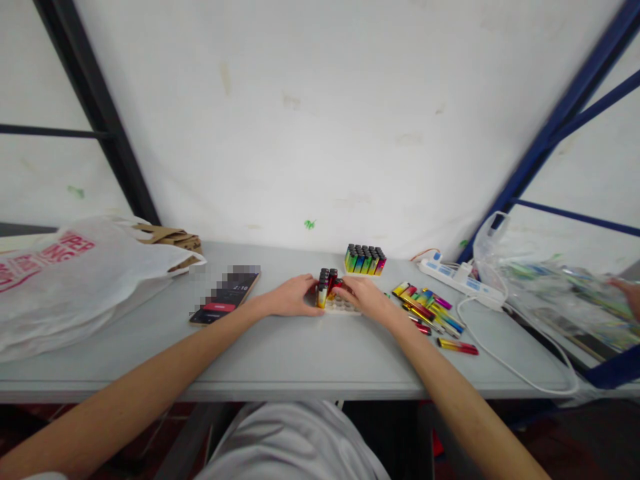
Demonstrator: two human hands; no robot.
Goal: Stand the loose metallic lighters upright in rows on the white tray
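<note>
In front of me on the grey table is a pale tray [342,305] with round holes. Several lighters [323,293] with black tops stand upright in its left end. My left hand [295,295] grips that end, thumb at the near corner and fingers on the far side. Over the tray, my right hand [365,295] has its fingers closed on a red lighter [339,283]; its lower part is hard to make out. To the right lies a loose pile of colourful lighters [425,310], with one lighter [457,347] apart from it, nearer the front edge.
A block of upright lighters [365,260] stands behind the tray. At left lie a phone [225,300] and a white plastic bag [90,280]. A power strip [463,279] with a white cable sits at right. Another person's hand [630,297] shows at the far right beside plastic-wrapped goods.
</note>
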